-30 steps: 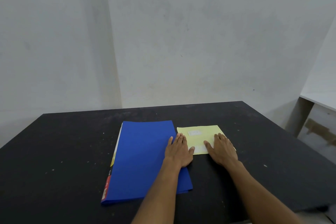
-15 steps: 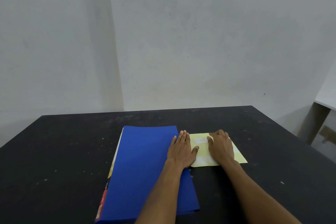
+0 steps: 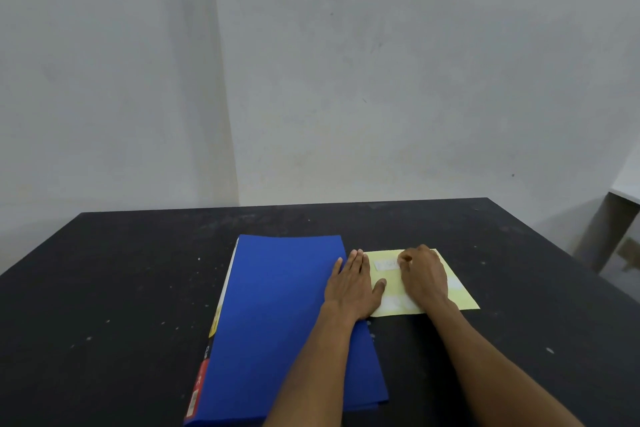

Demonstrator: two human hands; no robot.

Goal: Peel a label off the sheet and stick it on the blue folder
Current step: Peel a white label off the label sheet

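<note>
A blue folder (image 3: 284, 315) lies closed on the black table (image 3: 121, 288). Right of it lies a pale yellow label sheet (image 3: 460, 295) with white labels; one white label (image 3: 386, 264) shows near its far left. My left hand (image 3: 353, 284) lies flat, fingers together, across the folder's right edge and the sheet's left edge. My right hand (image 3: 424, 274) rests on the sheet with its fingers curled down at the right end of that white label. Whether the label's edge is lifted is hidden under the fingertips.
Pale walls stand behind the table's far edge. A light-coloured counter with a support leg (image 3: 609, 229) stands at the right. The folder's spine shows red and yellow printing (image 3: 201, 381) at the near left.
My right hand slid forward over the sheet and its fingers curled at the upper white label. My left hand stayed flat at the sheet's left edge. The camera moved in closer.
</note>
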